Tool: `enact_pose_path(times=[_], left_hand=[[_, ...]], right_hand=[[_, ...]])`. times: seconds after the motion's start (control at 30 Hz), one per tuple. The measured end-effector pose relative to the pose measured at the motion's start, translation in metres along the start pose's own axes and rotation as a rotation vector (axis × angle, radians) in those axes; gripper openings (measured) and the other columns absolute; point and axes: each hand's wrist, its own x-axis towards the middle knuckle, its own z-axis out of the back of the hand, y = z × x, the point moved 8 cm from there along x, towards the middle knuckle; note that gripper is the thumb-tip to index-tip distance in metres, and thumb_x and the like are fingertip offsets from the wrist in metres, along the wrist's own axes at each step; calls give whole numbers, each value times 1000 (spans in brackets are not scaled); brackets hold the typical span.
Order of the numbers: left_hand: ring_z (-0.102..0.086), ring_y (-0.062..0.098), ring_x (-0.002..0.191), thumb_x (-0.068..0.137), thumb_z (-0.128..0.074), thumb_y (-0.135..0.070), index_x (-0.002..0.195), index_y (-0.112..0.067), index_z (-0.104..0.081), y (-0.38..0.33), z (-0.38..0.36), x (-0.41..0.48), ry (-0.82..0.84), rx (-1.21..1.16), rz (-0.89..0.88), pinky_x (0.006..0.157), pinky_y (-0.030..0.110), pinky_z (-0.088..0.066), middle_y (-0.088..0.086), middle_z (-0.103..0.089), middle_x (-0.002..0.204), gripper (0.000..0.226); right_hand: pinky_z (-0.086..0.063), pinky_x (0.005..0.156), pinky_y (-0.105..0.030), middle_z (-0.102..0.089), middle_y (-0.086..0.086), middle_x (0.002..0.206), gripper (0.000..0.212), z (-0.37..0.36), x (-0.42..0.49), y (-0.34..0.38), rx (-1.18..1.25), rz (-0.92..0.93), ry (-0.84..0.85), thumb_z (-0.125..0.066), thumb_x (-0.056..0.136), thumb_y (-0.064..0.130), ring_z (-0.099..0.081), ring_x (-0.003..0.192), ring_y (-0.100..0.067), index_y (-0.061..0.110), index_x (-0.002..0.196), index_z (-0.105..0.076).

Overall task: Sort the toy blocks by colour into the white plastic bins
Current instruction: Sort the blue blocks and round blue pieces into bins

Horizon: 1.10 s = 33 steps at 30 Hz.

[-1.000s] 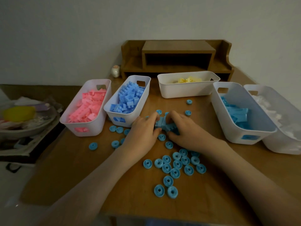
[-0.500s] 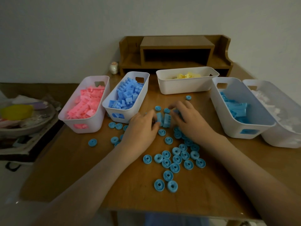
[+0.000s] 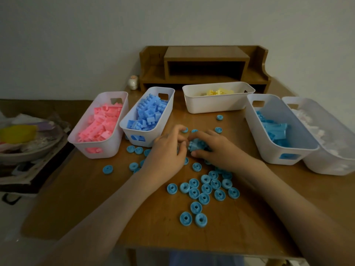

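- Nearest the desk [image 3: 80, 204] edge, a loose spread of light-blue ring pieces [image 3: 206, 189] lies just in front of the two hands, with a few more strayed to the left, short of the pink bin.
- Behind those rings, the left hand [image 3: 165, 154] and right hand [image 3: 213, 148] meet over a small cluster of light-blue blocks [image 3: 196, 145]. Both are curled, fingertips pinching the cluster from either side; whether it is off the desk I cannot tell.
- Risk: the cluster looks like several pieces pressed together, so a pull apart could send bits skidding into the rings or off the desk.
- Beyond the hands stand the white bins: the pink bin [image 3: 96, 144] far left of them, the periwinkle-blue bin [image 3: 148, 139] just left, the light-blue bin [image 3: 272, 150] to the right, and a bin of pale pieces [image 3: 330, 166] touching it on the far side.
- Risk: two blues sit either side of the hands in dim light, so a piece could easily go in the wrong one.
- Farthest, behind the hands, the yellow bin [image 3: 217, 104] sits before a wooden shelf [image 3: 205, 64].
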Motion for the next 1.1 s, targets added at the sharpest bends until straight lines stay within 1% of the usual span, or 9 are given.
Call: enact_pose_path(times=[0.2, 0.37, 0.47, 0.53, 0.6, 0.7, 0.83, 1.0, 1.1], left_hand=[[-55, 10, 107, 93, -53, -25, 121, -22, -52, 7, 4, 3, -55, 103, 1, 91, 31, -48, -5, -60, 114, 28], [-44, 16, 112, 89, -54, -36, 121, -24, -54, 3, 3, 1, -65, 238, -34, 96, 30, -33, -5, -54, 115, 34], [-42, 16, 116, 89, -52, -43, 123, -26, -51, -3, -6, 1, 8, 283, -47, 98, 31, -30, -6, -51, 122, 38], [-37, 18, 124, 89, -47, -53, 134, -30, -41, -3, -17, 1, 108, 354, -21, 103, 36, -29, -5, -45, 134, 51], [-28, 23, 132, 87, -39, -65, 147, -34, -17, 3, -27, -1, 204, 452, 46, 107, 43, -25, -3, -33, 145, 70], [-21, 28, 134, 84, -27, -74, 148, -36, 2, 6, -35, -2, 273, 551, 94, 107, 47, -22, 2, -24, 149, 80], [-26, 27, 127, 87, -22, -72, 141, -28, -29, 0, -37, -3, 243, 645, 65, 103, 42, -27, 7, -32, 138, 70], [-35, 23, 113, 91, -23, -64, 120, -19, -39, -5, -35, -5, 162, 671, 14, 95, 36, -30, 5, -40, 122, 56], [-39, 20, 104, 95, -26, -58, 106, -19, -40, -8, -37, -5, 168, 607, -67, 90, 32, -34, 3, -42, 112, 43]], right_hand=[[-36, 70, -10, -46, 5, 110, 36, 27, -8, 0, 41, -22, -115, -59, 91, 30, -46, 94, -6, 33, 126, -49], [-38, 81, -17, -47, 3, 116, 40, 32, -17, 1, -26, -20, -93, -61, 89, 28, -48, 105, -10, 34, 126, -48], [-38, 84, -20, -45, 7, 114, 39, 52, -27, 1, -72, -40, -182, -62, 88, 26, -43, 108, -8, 35, 124, -48], [-40, 87, -23, -45, 5, 115, 37, 74, -36, -1, -82, -46, -277, -61, 89, 26, -43, 108, -10, 33, 123, -50], [-37, 87, -23, -45, 5, 115, 36, 92, -46, -9, -69, -78, -358, -61, 89, 26, -42, 106, -10, 31, 123, -50], [-36, 85, -23, -49, -4, 115, 35, 114, -59, -31, -100, -167, -495, -60, 90, 22, -47, 106, -18, 26, 123, -52], [-37, 85, -26, -48, -11, 125, 36, 130, -76, -56, -122, -337, -630, -55, 92, 23, -47, 112, -27, 23, 128, -50], [-46, 89, -39, -46, -12, 137, 42, 115, -74, -87, -244, -636, -379, -39, 98, 34, -48, 119, -32, 25, 138, -42], [-34, 103, -45, -34, -9, 149, 45, 114, -72, -83, -358, -658, -347, -32, 99, 39, -37, 129, -35, 24, 141, -39]])
